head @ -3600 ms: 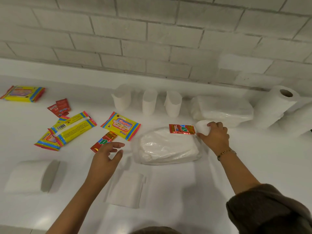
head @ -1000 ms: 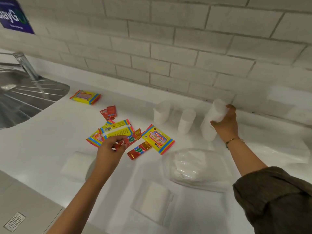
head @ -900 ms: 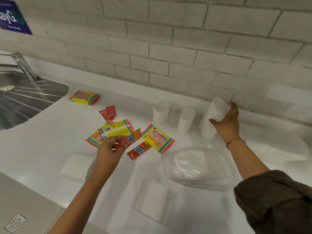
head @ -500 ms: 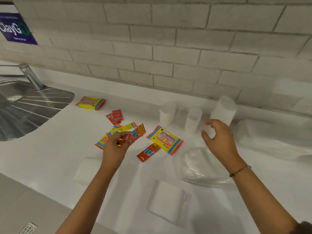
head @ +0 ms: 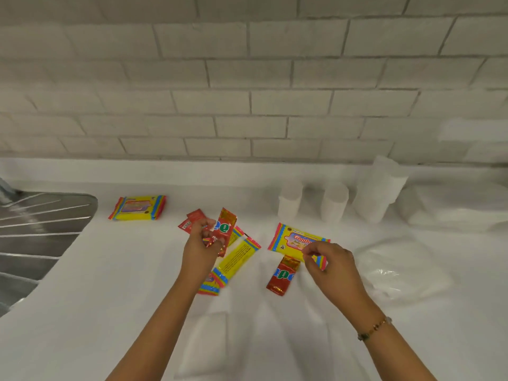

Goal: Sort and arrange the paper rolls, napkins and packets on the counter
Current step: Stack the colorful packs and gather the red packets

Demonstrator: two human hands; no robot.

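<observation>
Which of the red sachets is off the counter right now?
The red sachet gripped by the left hand; the others lie on the counter.

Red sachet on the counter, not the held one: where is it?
Head view, just right of centre: the red sachet lies flat, on the near side of the yellow packet, left of the right hand.

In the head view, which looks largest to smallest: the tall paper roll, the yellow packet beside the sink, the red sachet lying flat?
1. tall paper roll
2. yellow packet
3. red sachet; it lies nearer the camera, so its real size may be smaller still.
</observation>
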